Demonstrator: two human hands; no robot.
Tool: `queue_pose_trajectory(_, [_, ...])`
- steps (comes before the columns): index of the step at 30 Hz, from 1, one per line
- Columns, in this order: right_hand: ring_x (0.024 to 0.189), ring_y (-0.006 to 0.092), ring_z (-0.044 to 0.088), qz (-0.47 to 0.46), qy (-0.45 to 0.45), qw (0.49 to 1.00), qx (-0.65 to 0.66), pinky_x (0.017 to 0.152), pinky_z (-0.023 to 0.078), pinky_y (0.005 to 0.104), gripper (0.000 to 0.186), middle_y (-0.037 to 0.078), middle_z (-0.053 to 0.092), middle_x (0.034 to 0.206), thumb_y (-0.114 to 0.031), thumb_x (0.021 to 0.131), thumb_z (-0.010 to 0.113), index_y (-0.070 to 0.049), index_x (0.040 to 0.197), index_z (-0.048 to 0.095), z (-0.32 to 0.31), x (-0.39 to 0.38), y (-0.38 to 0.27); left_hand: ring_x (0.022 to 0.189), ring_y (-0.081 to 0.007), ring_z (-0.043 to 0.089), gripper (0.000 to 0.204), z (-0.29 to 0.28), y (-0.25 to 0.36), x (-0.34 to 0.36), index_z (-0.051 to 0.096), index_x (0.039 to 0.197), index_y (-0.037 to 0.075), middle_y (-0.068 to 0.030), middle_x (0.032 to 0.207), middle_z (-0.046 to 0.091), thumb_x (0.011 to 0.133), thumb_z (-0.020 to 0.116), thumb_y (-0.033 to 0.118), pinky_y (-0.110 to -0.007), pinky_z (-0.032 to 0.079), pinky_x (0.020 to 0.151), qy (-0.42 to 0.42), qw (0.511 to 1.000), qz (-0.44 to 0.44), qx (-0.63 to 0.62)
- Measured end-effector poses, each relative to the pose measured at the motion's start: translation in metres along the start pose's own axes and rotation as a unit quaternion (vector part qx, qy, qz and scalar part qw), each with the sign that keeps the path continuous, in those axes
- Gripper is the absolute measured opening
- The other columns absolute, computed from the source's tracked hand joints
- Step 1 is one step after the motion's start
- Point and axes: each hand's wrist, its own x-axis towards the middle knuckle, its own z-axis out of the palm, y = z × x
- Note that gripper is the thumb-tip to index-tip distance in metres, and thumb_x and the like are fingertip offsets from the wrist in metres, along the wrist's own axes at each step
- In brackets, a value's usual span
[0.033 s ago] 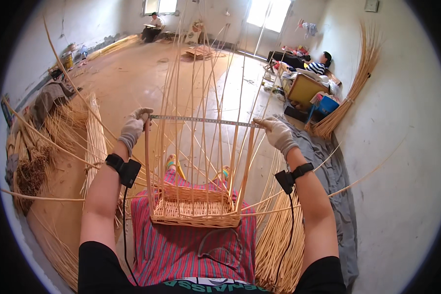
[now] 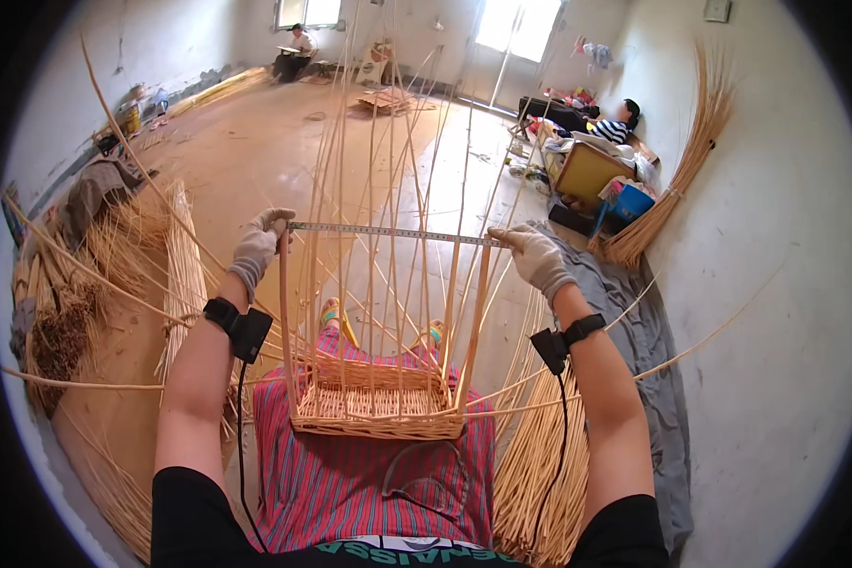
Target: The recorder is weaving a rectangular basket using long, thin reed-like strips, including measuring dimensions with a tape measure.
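A thin measuring tape (image 2: 388, 231) is stretched level across the top of a part-woven wicker basket (image 2: 374, 428). My left hand (image 2: 258, 248), in a pale work glove, pinches one end of the tape beside the top of the left corner post (image 2: 287, 322). The other end is gripped by my gloved right hand (image 2: 535, 256), next to the right corner post (image 2: 475, 331). The basket's low woven base rests on my lap over a striped red cloth (image 2: 350, 483). Tall upright canes (image 2: 388, 170) rise from its sides, and several long canes spread outward.
Bundles of peeled canes lie right (image 2: 540, 464) and left (image 2: 187, 265). A tied bundle (image 2: 677, 189) leans on the right wall near a blue bucket (image 2: 632, 203). Grey cloth (image 2: 625, 350) runs along that wall. Two people sit farther off, one at the far left (image 2: 296, 52), one right (image 2: 615, 123).
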Motion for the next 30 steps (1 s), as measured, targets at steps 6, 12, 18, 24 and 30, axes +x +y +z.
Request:
queue_pose_trajectory(6, [0.100, 0.0339, 0.069, -0.020, -0.010, 0.998, -0.061, 0.093, 0.054, 0.0390, 0.054, 0.014, 0.074, 0.107, 0.004, 0.090, 0.050, -0.023, 0.131, 0.072, 0.002, 0.004, 0.005, 0.079, -0.0137, 0.065, 0.022, -0.007, -0.021, 0.015, 0.070, 0.123, 0.010, -0.0019, 0.096, 0.068, 0.109, 0.057, 0.021, -0.030, 0.059, 0.069, -0.005, 1.000, 0.012, 0.022])
queue_pose_trajectory(12, [0.095, 0.0403, 0.070, 0.028, -0.027, 0.997, -0.060, 0.082, 0.058, 0.0470, 0.056, 0.024, 0.072, 0.105, -0.015, 0.098, 0.057, -0.019, 0.154, 0.049, 0.009, -0.011, -0.012, 0.089, -0.0184, 0.065, 0.025, 0.002, -0.022, 0.011, 0.065, 0.130, 0.009, -0.0074, 0.100, 0.068, 0.107, 0.060, 0.017, -0.033, 0.056, 0.077, 0.151, 0.925, 0.075, 0.340])
queue_pose_trajectory(18, [0.084, 0.0417, 0.071, 0.036, -0.247, 0.961, 0.117, 0.078, 0.058, 0.0500, 0.081, 0.026, 0.071, 0.092, -0.039, 0.099, 0.065, -0.021, 0.165, 0.022, 0.076, -0.179, -0.142, 0.115, -0.0197, 0.057, 0.032, 0.085, 0.002, -0.157, 0.058, 0.133, 0.003, -0.0085, 0.124, 0.058, 0.101, 0.060, 0.002, -0.034, 0.051, 0.094, 0.162, 0.866, 0.367, 0.299])
queue_pose_trajectory(24, [0.107, 0.0354, 0.068, -0.052, -0.390, 0.890, 0.232, 0.096, 0.054, 0.0467, 0.051, 0.017, 0.072, 0.114, -0.041, 0.095, 0.069, -0.017, 0.139, 0.059, 0.120, -0.301, -0.208, 0.126, -0.0321, 0.059, 0.080, 0.239, -0.044, -0.291, 0.039, 0.159, 0.016, -0.0102, 0.131, 0.064, 0.086, 0.071, 0.016, -0.050, 0.042, 0.110, -0.177, 0.783, 0.396, 0.447])
queue_pose_trajectory(30, [0.093, 0.0310, 0.070, 0.046, 0.054, 0.997, -0.032, 0.080, 0.055, 0.0433, 0.015, 0.008, 0.073, 0.099, -0.023, 0.086, 0.071, -0.013, 0.096, 0.073, 0.035, -0.244, -0.055, 0.112, -0.0355, 0.065, 0.110, 0.276, -0.088, -0.303, 0.023, 0.165, 0.006, -0.0184, 0.125, 0.066, 0.077, 0.086, 0.028, -0.045, 0.052, 0.098, -0.293, 0.837, 0.245, 0.391])
